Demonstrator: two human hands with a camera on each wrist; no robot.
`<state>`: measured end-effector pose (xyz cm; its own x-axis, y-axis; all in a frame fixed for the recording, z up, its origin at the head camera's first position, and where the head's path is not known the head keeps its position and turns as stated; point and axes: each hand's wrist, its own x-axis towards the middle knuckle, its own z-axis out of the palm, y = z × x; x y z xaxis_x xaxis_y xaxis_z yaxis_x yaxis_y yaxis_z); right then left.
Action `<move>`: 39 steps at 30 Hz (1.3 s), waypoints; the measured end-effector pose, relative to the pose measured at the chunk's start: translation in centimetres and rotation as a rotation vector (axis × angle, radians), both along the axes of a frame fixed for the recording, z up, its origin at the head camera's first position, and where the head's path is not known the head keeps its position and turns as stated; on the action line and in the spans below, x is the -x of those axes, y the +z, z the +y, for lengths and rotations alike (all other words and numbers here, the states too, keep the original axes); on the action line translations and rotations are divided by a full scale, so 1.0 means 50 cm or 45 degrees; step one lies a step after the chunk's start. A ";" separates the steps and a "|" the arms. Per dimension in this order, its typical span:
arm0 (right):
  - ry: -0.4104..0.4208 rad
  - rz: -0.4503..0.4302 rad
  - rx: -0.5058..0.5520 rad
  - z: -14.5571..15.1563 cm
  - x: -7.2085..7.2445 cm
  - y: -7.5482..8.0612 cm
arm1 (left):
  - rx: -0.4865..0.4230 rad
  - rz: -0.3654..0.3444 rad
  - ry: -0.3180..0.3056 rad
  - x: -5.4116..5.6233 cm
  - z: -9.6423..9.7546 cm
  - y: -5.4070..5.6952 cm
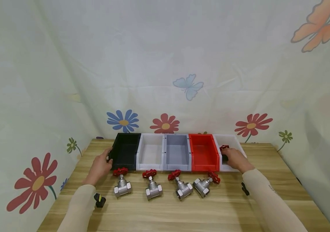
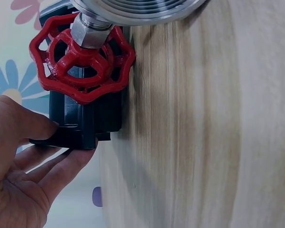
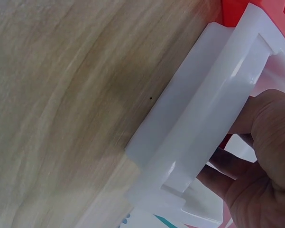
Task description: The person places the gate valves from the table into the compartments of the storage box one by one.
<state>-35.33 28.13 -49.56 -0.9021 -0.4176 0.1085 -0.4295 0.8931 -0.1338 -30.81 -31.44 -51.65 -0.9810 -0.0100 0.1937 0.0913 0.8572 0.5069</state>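
Currently, left fingers (image 2: 66, 171) pinch the black bin (image 1: 125, 154); right fingers (image 3: 234, 166), grip unclear, crowd a handwheel (image 1: 224, 147) inside the rightmost bin (image 1: 230, 139).

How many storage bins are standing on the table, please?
5, side by side in one row; from left to right: a black bin, a white bin, a gray bin, a red bin and a second white bin. None appears hidden.

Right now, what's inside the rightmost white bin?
A red handwheel, a dark part below it, and the right hand's fingers. Whatever lies under the hand is covered.
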 end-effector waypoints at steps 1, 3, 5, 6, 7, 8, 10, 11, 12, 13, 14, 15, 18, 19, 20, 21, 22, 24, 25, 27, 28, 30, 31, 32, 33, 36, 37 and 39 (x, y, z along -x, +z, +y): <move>-0.001 -0.001 0.007 0.000 0.000 -0.001 | -0.001 -0.004 0.001 -0.001 0.000 0.001; -0.005 -0.004 0.017 0.001 0.001 -0.004 | -0.003 -0.010 0.003 -0.002 0.001 0.002; -0.012 -0.010 0.019 0.002 0.002 -0.006 | -0.002 -0.019 0.003 -0.002 0.002 0.002; -0.018 -0.015 0.022 0.002 0.002 -0.006 | -0.004 -0.021 0.004 -0.002 0.002 0.003; -0.025 -0.021 0.025 0.002 0.002 -0.007 | -0.005 -0.023 0.007 -0.002 0.002 0.003; -0.031 -0.023 0.028 0.002 0.002 -0.007 | -0.007 -0.026 0.007 -0.002 0.001 0.003; -0.037 -0.021 0.028 0.003 0.002 -0.006 | -0.007 -0.029 0.008 -0.001 0.001 0.002; -0.038 -0.018 0.030 0.003 0.002 -0.006 | -0.010 -0.027 0.010 -0.001 0.001 0.003; -0.044 -0.017 0.035 0.003 0.002 -0.006 | -0.010 -0.025 0.010 -0.001 0.001 0.003; -0.048 -0.017 0.040 0.002 0.002 -0.005 | -0.009 -0.023 0.008 -0.001 0.001 0.003; -0.049 -0.016 0.045 0.002 0.001 -0.005 | -0.008 -0.022 0.003 -0.001 0.001 0.004; -0.054 -0.019 0.051 0.003 0.001 -0.005 | -0.006 -0.020 -0.001 -0.002 0.001 0.004; -0.070 -0.032 0.065 0.003 0.000 -0.006 | -0.002 -0.012 -0.012 -0.002 0.001 0.004; -0.077 -0.035 0.069 0.003 0.000 -0.005 | -0.004 -0.012 -0.013 -0.002 0.001 0.004; -0.084 -0.036 0.068 0.003 -0.001 -0.004 | -0.005 -0.012 -0.013 -0.002 0.000 0.004; -0.095 -0.039 0.067 0.003 0.000 -0.004 | -0.006 -0.015 -0.012 -0.002 0.000 0.004; -0.100 -0.040 0.066 0.003 -0.001 -0.002 | -0.006 -0.017 -0.011 -0.001 0.000 0.003; -0.116 -0.043 0.078 0.003 -0.002 0.002 | -0.007 -0.022 -0.007 -0.001 0.000 0.004; -0.121 -0.039 0.085 0.004 -0.003 0.006 | -0.007 -0.024 -0.005 0.000 0.000 0.004; -0.131 -0.044 0.099 0.006 -0.005 0.010 | -0.005 -0.026 -0.005 0.001 0.000 0.003; -0.135 -0.046 0.108 0.007 -0.006 0.013 | -0.005 -0.025 -0.004 0.001 -0.001 0.003; -0.139 -0.043 0.122 0.009 -0.010 0.017 | -0.006 -0.023 -0.004 0.001 -0.001 0.002; -0.142 -0.048 0.127 0.009 -0.012 0.019 | -0.006 -0.023 -0.001 0.001 -0.001 0.002; -0.143 -0.047 0.130 0.010 -0.014 0.022 | -0.006 -0.021 0.000 0.002 -0.001 0.001; -0.146 -0.046 0.137 0.010 -0.017 0.025 | -0.006 -0.019 0.002 0.002 -0.001 0.001; -0.144 -0.029 0.140 0.010 -0.025 0.035 | -0.003 -0.022 0.008 0.002 -0.001 0.000; -0.149 -0.027 0.141 0.009 -0.028 0.040 | -0.002 -0.025 0.011 0.002 -0.001 0.000; -0.159 -0.021 0.137 0.008 -0.036 0.048 | -0.002 -0.033 0.014 0.002 0.000 0.001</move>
